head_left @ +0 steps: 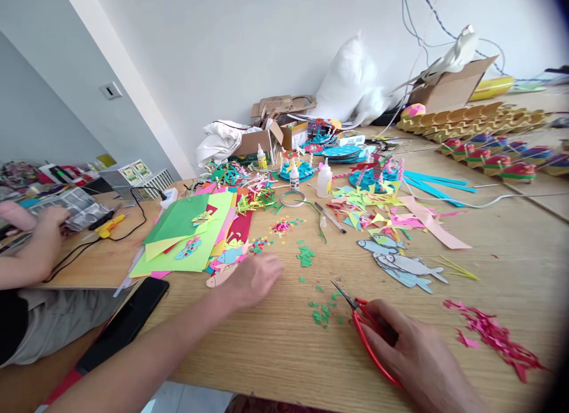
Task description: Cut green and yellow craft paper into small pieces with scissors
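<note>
My right hand (406, 348) is closed around the red handles of scissors (371, 351). Their blades point up and left, near small green paper pieces (322, 313) on the table. My left hand (255, 279) is low over the tabletop, fingers curled together; anything within them is hidden. Beside it lie a pale pink paper fish (219, 277), partly covered by the hand, and a blue paper fish (229, 256). More green pieces (305, 254) lie to its right. Several grey-blue paper fish (402, 263) lie beyond the scissors.
Coloured paper sheets (175, 223) and a black phone (124, 324) lie left. Glue bottles (325, 179), a tape roll (292, 198) and a pen (331, 218) stand or lie farther back. Magenta scraps (493, 336) are at right. Another person's arm (33, 253) is at far left.
</note>
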Tool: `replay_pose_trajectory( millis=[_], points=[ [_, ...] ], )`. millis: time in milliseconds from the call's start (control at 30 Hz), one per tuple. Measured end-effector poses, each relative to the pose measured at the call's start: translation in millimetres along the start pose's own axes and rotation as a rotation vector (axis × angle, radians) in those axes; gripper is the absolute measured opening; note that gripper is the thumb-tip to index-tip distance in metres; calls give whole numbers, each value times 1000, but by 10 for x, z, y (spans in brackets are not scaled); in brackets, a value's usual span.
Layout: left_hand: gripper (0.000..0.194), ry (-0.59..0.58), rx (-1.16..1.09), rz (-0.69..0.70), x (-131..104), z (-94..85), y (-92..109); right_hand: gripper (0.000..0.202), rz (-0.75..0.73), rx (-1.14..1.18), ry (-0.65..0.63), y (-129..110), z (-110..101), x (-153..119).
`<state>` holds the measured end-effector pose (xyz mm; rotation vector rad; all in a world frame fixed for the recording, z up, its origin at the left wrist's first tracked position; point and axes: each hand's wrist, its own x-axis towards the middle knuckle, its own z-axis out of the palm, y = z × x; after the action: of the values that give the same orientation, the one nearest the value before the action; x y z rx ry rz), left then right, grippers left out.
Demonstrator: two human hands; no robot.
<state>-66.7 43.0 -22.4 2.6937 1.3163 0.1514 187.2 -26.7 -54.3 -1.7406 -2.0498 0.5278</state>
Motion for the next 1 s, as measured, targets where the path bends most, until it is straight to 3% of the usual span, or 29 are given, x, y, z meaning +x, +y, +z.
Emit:
replay_pose_trajectory(
  millis=[100, 200, 367, 567, 767, 1000],
  points=[
    [27, 40, -26, 167, -118, 134, 209, 27, 9, 27, 37, -6, -1, -1],
    [26, 80, -6, 210, -181, 229, 282, 25, 4, 37, 44, -15, -2, 0],
    [24, 99, 12, 115, -145, 271, 212, 27, -2, 42, 85, -2, 38, -16],
    [15, 69, 3, -45, 147, 119, 85, 24, -30, 75, 28, 43, 25, -15],
    [12, -9, 27, 21, 425, 73, 123, 25, -16, 50, 66, 11, 11, -12],
    [9, -37, 57, 23, 531, 152, 155, 26, -50, -26, 75, -4, 21, -19]
  ],
)
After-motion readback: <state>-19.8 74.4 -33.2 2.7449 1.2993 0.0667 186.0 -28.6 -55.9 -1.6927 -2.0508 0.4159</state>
